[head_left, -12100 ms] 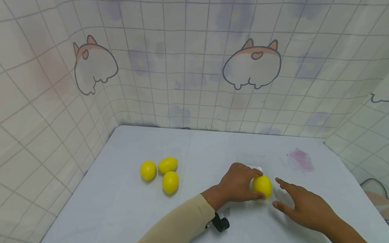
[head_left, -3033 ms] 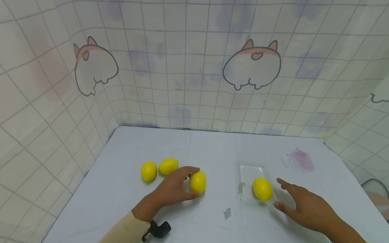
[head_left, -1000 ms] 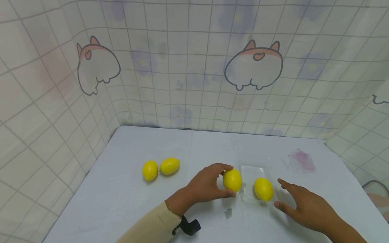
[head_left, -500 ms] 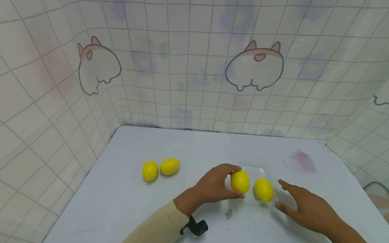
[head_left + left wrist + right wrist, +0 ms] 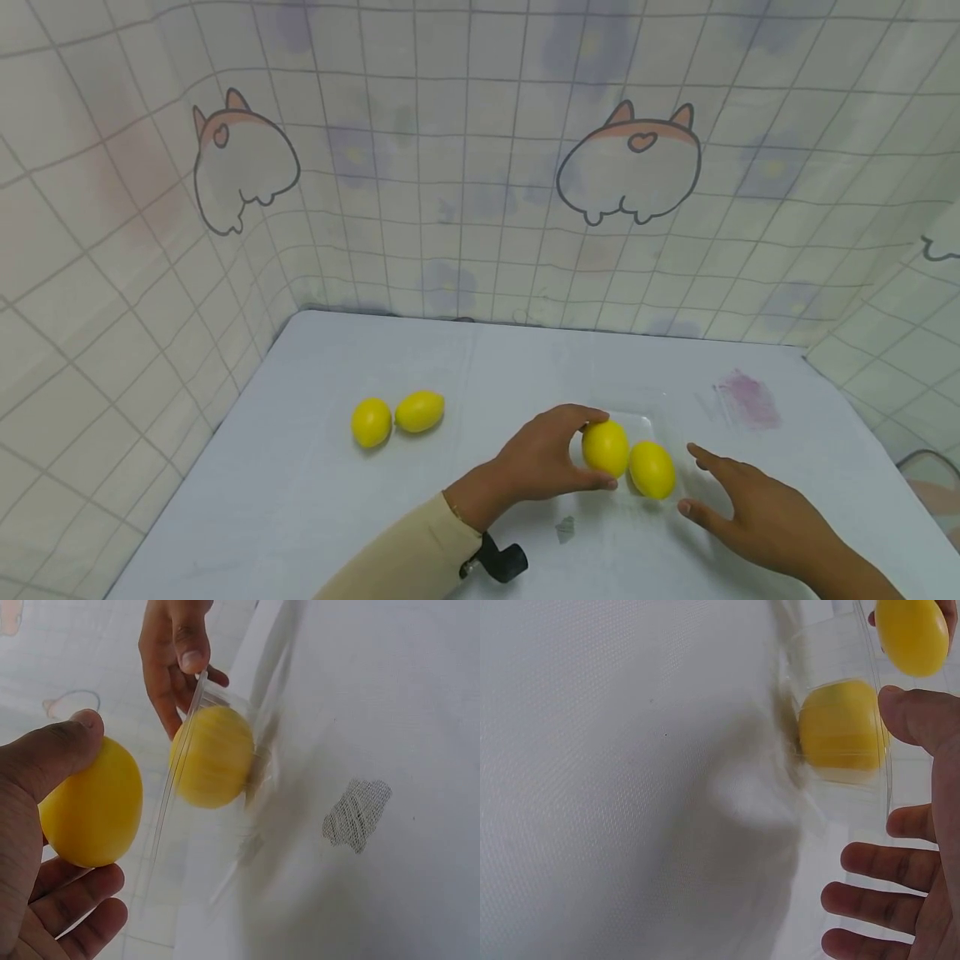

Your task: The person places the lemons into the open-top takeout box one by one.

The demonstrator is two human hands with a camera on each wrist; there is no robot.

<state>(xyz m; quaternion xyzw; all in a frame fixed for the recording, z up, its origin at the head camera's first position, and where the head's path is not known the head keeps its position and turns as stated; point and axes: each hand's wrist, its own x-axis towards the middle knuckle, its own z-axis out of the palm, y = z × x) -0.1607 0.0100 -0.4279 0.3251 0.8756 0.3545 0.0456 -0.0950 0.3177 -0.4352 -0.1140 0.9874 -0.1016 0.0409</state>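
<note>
A yellow lemon (image 5: 605, 448) is held between the thumb and fingers of my left hand (image 5: 543, 457), above a clear plastic box (image 5: 636, 425). Inside the box sits a second lemon (image 5: 652, 470), seen through the clear wall in the left wrist view. The held lemon (image 5: 97, 806) is higher than the box rim in that view. My right hand (image 5: 757, 508) is just right of the box with fingers spread and nothing gripped. In the right wrist view the right thumb (image 5: 915, 716) lies close to the box rim; whether it touches cannot be told.
Two more lemons, one rounder (image 5: 371, 422) and one lying sideways (image 5: 419, 412), rest side by side on the white table (image 5: 300, 517) at the left. A grey patch (image 5: 566, 529) and a pinkish stain (image 5: 748, 398) mark the surface. A patterned curtain (image 5: 480, 167) encloses the back and sides.
Over the last three seconds my left hand has carried a lemon from the left group rightward to over the box. Earlier it was at the box with another lemon. My right hand has stayed put.
</note>
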